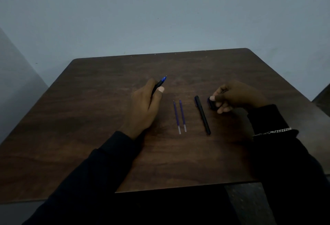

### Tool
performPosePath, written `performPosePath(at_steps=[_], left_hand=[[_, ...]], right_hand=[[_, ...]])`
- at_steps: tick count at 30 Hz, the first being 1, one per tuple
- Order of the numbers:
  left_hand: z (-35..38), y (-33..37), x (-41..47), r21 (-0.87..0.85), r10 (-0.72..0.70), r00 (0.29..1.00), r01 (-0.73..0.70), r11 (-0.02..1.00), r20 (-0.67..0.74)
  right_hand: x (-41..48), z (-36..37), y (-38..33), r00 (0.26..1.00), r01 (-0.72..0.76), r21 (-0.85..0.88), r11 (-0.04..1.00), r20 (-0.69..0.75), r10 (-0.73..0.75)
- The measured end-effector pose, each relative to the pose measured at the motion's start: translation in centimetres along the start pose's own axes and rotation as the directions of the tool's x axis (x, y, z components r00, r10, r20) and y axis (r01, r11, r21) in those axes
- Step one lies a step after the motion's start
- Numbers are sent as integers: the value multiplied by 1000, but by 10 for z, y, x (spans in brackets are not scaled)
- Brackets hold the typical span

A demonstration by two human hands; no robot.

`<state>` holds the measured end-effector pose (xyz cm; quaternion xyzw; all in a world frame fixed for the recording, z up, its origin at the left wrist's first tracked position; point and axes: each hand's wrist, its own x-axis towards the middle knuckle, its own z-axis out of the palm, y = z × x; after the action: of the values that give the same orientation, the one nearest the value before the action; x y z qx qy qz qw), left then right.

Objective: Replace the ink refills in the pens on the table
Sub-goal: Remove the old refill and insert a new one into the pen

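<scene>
Pale blue-grey wall behind, plain. Dark wood table fills the middle of our view, far edge against the wall.

Two black sleeves: left sleeve comes in from bottom left, right sleeve from bottom right. Both cross the table's near edge.

Left hand sits left of centre, fingers curled round a blue-tipped pen, thumb pressed on the barrel. We can't tell whether the heel of the hand touches the table.

Right hand is on the right, well apart from the left, fingers curled, thumb and fingertips pinching a cap.

Between the hands, flat on the table, we see:
- black pen, lying lengthwise, slightly slanted, far end just left of the right hand. It looks closed, but the view is too dark for us to be sure.
- left refill and right refill, side by side left of the black pen, near parallel, close but apart. Blue bodies, clear near ends, tips pointing away from us.

Blue-tipped pen: uncapped, black barrel, blue front section, tip pointing away and a bit right, past the knuckles.

Silver chain bracelet on the right wrist, lying over the cuff.

Cap: small, dark, blue at one end, just right of the black pen's far end. We can't tell if it touches the table.
</scene>
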<state>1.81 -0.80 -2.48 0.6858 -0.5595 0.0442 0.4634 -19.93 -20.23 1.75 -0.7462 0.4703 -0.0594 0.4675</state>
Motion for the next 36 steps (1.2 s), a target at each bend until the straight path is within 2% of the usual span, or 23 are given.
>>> performPosePath(at_steps=[3, 5, 9, 13, 16, 21, 25, 27, 30, 36], left_hand=[[0, -2, 0, -9, 11, 1000, -11, 1000, -2], [-1, -2, 0, -12, 16, 1000, -16, 1000, 0], [-2, -2, 0, -20, 1, 1000, -1, 1000, 2], [-2, -2, -1, 0, -1, 1000, 1, 1000, 23], [-2, -2, -1, 34, 23, 999, -24, 999, 37], [0, -5, 0, 129, 63, 989, -80, 988, 131], [-2, 1, 0, 171, 148, 975, -176, 969, 165], [-2, 2, 0, 181, 176, 971, -204, 962, 163], [0, 3, 0, 193, 166, 971, -198, 961, 170], [0, 6, 2, 184, 170, 979, -188, 965, 110]], right_hand=[[-1, 0, -1, 999, -7, 14, 1000, -36, 7], [0, 0, 0, 995, 38, -2, 999, -87, -38], [2, 2, 0, 947, 219, -71, 973, -225, -230], [-1, 9, -8, 864, 407, -81, 910, -288, -412], [-9, 21, -27, 825, 528, -7, 849, -233, -515], [-18, 50, -63, 752, 650, -47, 758, -106, -651], [-16, 68, -65, 697, 673, -256, 694, -94, -711], [-13, 70, -60, 698, 668, -286, 687, -79, -712], [-11, 69, -55, 694, 695, -216, 686, -52, -719], [-14, 69, -54, 641, 755, -71, 652, -125, -757]])
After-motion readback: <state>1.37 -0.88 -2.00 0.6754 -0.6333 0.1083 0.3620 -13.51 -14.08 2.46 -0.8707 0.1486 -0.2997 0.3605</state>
